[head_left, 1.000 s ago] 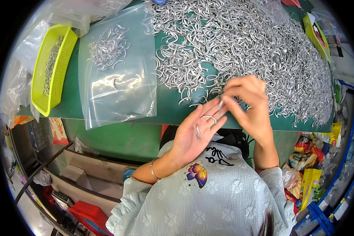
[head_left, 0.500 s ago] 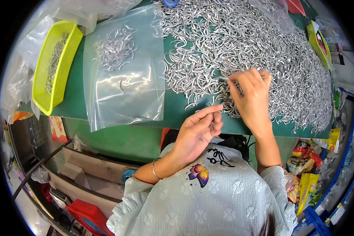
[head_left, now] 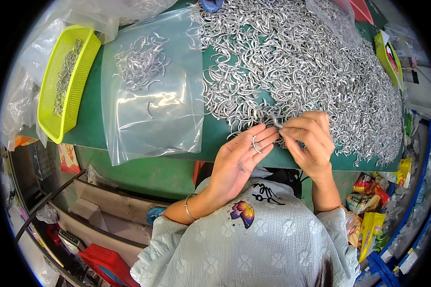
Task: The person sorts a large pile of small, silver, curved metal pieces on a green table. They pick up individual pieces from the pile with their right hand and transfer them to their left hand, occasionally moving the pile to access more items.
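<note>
Right hand (head_left: 311, 142): fingertips clamped on a curved metal piece (head_left: 276, 121), just beside the left fingertips. Left hand (head_left: 234, 162): palm up, fingers extended, further pieces (head_left: 255, 145) resting on it. Both are at the near edge of the green table (head_left: 215, 137), whose surface shows between plastic bag (head_left: 170, 136) and metal pile (head_left: 330, 76). Dark lettering (head_left: 267, 192) marks the shirt (head_left: 225, 244). Yellow basket (head_left: 75, 103) contains metal pieces; whether others lie on or inside the bag cannot be determined.
</note>
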Available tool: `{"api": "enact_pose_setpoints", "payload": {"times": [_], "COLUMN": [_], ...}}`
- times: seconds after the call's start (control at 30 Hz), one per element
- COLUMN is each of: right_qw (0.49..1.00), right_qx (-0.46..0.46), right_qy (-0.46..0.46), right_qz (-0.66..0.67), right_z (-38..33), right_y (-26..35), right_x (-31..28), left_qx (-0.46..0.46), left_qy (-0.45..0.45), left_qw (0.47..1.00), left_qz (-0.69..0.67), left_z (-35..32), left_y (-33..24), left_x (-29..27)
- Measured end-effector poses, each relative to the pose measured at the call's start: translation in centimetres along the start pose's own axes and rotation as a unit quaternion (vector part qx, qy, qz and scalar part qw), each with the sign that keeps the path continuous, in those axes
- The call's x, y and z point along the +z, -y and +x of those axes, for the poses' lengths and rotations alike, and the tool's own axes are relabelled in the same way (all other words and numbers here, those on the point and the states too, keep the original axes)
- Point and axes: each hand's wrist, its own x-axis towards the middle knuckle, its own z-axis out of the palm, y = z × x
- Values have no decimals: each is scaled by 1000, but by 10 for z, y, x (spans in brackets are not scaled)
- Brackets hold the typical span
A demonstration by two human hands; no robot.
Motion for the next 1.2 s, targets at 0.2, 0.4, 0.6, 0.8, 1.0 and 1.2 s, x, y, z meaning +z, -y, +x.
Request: {"api": "enact_pose_setpoints", "payload": {"times": [0.2, 0.4, 0.6, 0.8, 1.0, 1.2], "right_qw": [988, 981, 979, 979, 980, 980], "right_qx": [55, 66, 64, 158, 163, 108], "right_qy": [99, 100, 78, 127, 107, 89], "right_qz": [104, -150, -178, 14, -50, -139], "right_z": [15, 44, 44, 33, 42, 39], "right_y": [-4, -39, -35, 4, -15, -31], "right_x": [2, 36, 31, -3, 16, 35], "left_qx": [4, -67, -29, 32, -22, -70], "left_qy": [15, 112, 36, -11, 69, 53], "left_qw": [999, 985, 999, 999, 993, 994], "left_qz": [-49, -109, 13, -5, -96, -58], "left_z": [1, -2, -4, 0, 3, -4], "left_y": [4, 0, -1, -1, 7, 0], "left_x": [-13, -19, -7, 5, -16, -8]}}
